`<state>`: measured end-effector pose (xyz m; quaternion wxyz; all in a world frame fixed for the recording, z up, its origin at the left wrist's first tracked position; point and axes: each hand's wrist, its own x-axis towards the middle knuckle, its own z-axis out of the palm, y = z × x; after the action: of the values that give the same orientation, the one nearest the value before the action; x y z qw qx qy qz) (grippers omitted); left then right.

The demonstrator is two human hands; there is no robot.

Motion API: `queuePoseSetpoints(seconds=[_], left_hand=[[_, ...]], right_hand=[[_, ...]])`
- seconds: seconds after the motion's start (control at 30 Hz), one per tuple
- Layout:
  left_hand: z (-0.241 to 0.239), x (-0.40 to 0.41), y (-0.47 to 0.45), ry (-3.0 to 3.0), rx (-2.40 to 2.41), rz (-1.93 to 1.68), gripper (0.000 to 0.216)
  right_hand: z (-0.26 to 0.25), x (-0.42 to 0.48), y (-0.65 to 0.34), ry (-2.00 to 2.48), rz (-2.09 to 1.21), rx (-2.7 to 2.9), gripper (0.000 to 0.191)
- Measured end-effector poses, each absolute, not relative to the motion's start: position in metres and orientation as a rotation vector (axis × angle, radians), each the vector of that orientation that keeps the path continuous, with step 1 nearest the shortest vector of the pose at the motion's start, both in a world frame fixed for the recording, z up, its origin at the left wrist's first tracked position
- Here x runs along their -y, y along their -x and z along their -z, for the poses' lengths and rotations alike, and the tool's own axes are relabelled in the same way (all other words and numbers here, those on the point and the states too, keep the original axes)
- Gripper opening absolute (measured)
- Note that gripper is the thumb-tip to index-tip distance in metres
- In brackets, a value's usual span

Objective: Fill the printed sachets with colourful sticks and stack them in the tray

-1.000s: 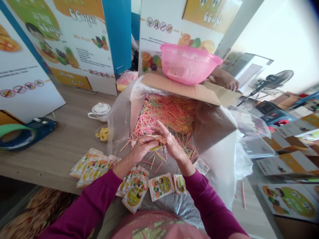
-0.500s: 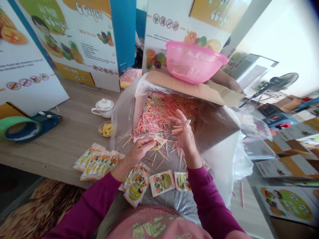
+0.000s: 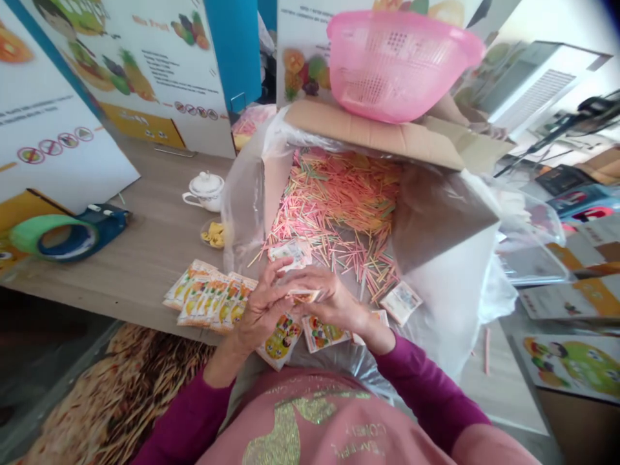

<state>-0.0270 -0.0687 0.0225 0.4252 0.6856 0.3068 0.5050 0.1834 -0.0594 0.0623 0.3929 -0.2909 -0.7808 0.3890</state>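
My left hand [image 3: 261, 307] and my right hand [image 3: 334, 298] are together in front of the carton, fingers closed around a small printed packet [image 3: 304, 296]. Fingers cover most of it, and its contents are hidden. Just beyond them a packet [image 3: 289, 252] lies face-down at the edge of a heap of thin pink, yellow and green sticks [image 3: 343, 194], which spreads out of a plastic-lined carton. Below my hands are more printed packets [image 3: 279, 342], one [image 3: 325, 334] under my right wrist. Another packet [image 3: 401, 302] rests to the right on the plastic liner.
A row of overlapping packets [image 3: 208, 300] lies on the table at left. Behind it are a small dish of yellow pieces [image 3: 213, 235], a white lidded cup [image 3: 205, 190] and a tape dispenser [image 3: 92, 232]. A pink basket [image 3: 402, 71] stands behind the carton flap [image 3: 368, 132].
My right hand, which held several sticks over the heap, has come down to meet my left hand at the packet. Both hands are now nearer my body. The view has tilted down.
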Motion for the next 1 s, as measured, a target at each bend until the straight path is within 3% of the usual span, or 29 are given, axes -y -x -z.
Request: queuePoseSetpoints(seconds=[0.07, 0.23, 0.5, 0.73, 1.0], left_hand=[[-0.019, 0.076, 0.03, -1.803, -0.716, -1.28, 0.029], [-0.013, 0.088, 0.036, -1.882, -0.75, -1.309, 0.052], [-0.021, 0.106, 0.025, -1.809, -0.89, -1.41, 0.018], [-0.035, 0.123, 0.057, -1.85, -1.225, -1.275, 0.008], [0.002, 0.158, 0.019, -2.369, -1.644, -0.729, 0.023]], right_hand=[[-0.057, 0.061, -0.174, 0.699, -0.876, 1.965, 0.011], [-0.049, 0.067, -0.176, 0.716, -0.627, 2.051, 0.015], [-0.036, 0.084, -0.173, 0.792, -0.572, 2.204, 0.018], [-0.044, 0.088, -0.194, 0.979, -0.55, 2.155, 0.02], [-0.03, 0.143, -0.191, 1.2, -0.839, 2.327, 0.018]])
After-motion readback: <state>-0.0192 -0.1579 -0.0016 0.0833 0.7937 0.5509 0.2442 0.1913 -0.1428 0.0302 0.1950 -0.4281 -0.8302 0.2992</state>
